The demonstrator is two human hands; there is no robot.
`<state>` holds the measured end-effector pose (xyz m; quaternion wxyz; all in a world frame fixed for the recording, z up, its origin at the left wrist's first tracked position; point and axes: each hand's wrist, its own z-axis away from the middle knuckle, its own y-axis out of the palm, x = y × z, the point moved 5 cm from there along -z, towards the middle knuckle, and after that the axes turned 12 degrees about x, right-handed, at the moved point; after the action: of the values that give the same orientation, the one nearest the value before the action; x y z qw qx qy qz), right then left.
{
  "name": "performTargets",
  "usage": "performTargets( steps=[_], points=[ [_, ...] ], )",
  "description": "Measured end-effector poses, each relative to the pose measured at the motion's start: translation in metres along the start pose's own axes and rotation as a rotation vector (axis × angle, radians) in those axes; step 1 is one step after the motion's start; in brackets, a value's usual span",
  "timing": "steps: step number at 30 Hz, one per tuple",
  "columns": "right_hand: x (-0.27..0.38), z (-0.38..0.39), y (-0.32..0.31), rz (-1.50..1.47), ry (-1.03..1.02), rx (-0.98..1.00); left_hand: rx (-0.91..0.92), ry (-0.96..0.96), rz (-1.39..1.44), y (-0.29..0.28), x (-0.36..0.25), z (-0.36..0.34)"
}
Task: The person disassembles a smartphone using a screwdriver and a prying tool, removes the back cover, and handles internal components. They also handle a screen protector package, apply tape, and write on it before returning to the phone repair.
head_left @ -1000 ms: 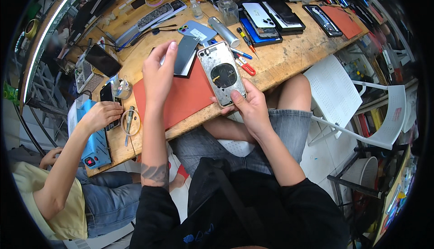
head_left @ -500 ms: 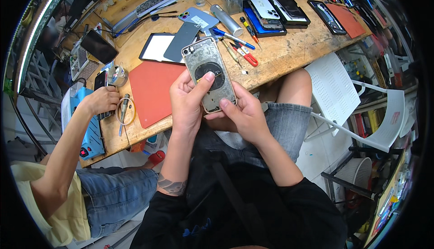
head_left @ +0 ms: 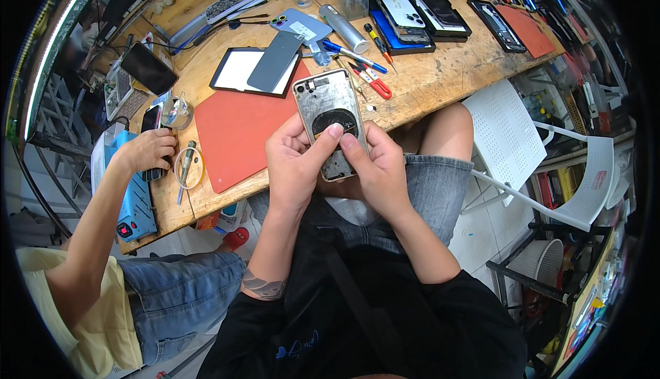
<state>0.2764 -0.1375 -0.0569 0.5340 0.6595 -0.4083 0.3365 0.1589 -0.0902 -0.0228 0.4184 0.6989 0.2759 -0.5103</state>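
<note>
Between my hands, above my lap at the bench edge, is a phone back housing (head_left: 320, 98) with a worn grey inner face, a light metal rim and a camera cutout at its upper left. A round black coil (head_left: 333, 121) sits on its middle. My left hand (head_left: 297, 153) grips the left edge, its thumb pressed on the coil. My right hand (head_left: 377, 168) holds the right edge, with its thumb lying on the coil's lower right beside the other thumb. The fingers behind the housing are partly hidden.
Beyond the housing lie an orange mat (head_left: 234, 135), a flat grey panel (head_left: 276, 61) on a white-lined tray, red-handled cutters (head_left: 375, 83) and a metal cylinder (head_left: 344, 29). At left, a co-worker's hand (head_left: 148, 152) rests on a dark phone. A white chair (head_left: 509, 128) stands at right.
The housing has shifted slightly right and down toward me and now stands straighter. My right thumb has moved up from its lower edge onto the coil beside my left thumb.
</note>
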Motion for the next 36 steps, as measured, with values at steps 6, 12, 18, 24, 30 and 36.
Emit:
performTargets(
  steps=[6,12,18,24,30,36],
  points=[
    [0.005,0.001,0.001,0.052,-0.003,0.01,0.017,0.04,0.011,0.002,-0.004,0.0],
    [0.007,0.005,0.003,0.062,-0.008,0.025,-0.022,0.096,0.045,-0.003,-0.01,0.001],
    [0.001,0.01,0.008,0.083,0.039,0.055,-0.047,0.146,0.085,-0.011,-0.02,0.001],
    [0.01,0.01,0.011,0.101,0.093,0.109,-0.111,0.108,0.029,-0.031,-0.025,0.005],
    [0.021,-0.002,0.015,0.29,0.16,0.275,-0.176,0.143,0.081,-0.064,-0.024,0.014],
    [0.023,-0.025,0.027,0.434,0.219,0.295,-0.17,0.2,0.15,-0.093,-0.019,0.023]
  ],
)
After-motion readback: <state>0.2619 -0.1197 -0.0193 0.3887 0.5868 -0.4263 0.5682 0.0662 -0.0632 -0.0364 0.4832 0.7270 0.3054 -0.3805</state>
